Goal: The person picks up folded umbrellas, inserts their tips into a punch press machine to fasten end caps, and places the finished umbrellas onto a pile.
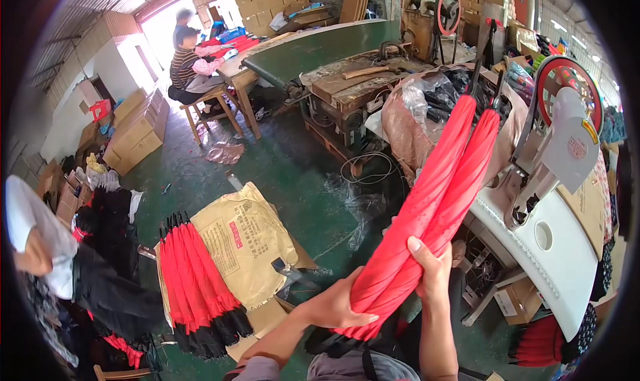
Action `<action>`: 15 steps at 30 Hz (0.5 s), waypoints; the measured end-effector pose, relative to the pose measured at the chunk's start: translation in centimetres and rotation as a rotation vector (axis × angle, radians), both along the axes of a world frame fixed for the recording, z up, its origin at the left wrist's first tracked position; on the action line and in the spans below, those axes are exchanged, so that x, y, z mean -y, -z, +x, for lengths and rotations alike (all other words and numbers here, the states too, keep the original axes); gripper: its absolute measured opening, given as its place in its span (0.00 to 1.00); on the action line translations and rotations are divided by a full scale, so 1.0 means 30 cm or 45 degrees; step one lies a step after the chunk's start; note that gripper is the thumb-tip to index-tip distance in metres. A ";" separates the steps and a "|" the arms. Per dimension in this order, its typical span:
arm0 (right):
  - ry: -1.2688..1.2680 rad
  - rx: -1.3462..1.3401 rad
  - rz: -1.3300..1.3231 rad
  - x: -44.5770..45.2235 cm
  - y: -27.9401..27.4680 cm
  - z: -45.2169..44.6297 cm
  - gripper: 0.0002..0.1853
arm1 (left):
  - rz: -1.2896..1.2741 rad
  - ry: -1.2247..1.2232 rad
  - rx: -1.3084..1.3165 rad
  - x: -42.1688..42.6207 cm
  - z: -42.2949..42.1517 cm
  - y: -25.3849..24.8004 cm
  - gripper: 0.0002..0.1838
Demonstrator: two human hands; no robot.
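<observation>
Two folded red umbrellas (420, 208) lie side by side in front of me, slanting up to the right with their dark shafts at the top. Around their lower part is my left hand (339, 302), closed on the red cloth. My right hand (430, 268) grips them higher up, its thumb laid across the fabric. To the left, a row of folded red umbrellas with black edges (200, 281) rests against a yellow-brown paper sack (247, 238). The black lower ends of the held pair are partly hidden by my left forearm.
A white machine table (527, 234) with a sewing machine (567, 141) stands at the right. A workbench (360, 81) with a hammer is ahead. One person (40, 234) is close at left; others sit at a far table (237, 61). Plastic scraps lie on the green floor.
</observation>
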State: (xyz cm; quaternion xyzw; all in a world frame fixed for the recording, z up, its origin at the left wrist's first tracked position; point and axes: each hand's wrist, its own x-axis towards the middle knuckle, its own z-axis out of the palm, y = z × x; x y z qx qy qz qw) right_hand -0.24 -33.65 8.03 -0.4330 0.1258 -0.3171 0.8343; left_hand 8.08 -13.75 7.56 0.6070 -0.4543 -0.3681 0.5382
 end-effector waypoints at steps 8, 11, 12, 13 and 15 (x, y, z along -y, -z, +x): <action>-0.111 0.132 0.140 -0.038 0.066 0.032 0.42 | 0.272 0.032 0.049 -0.102 -0.008 0.018 0.52; -0.151 0.200 0.234 -0.042 0.073 0.029 0.40 | 0.260 0.046 0.036 -0.102 -0.011 0.049 0.53; -0.172 0.237 0.281 -0.045 0.075 0.027 0.39 | 0.265 0.057 0.029 -0.103 -0.011 0.058 0.53; -0.171 0.231 0.283 -0.048 0.076 0.026 0.39 | 0.270 0.068 0.025 -0.103 -0.008 0.065 0.52; -0.133 0.169 0.260 -0.051 0.077 0.021 0.37 | 0.274 0.081 0.018 -0.100 -0.001 0.068 0.52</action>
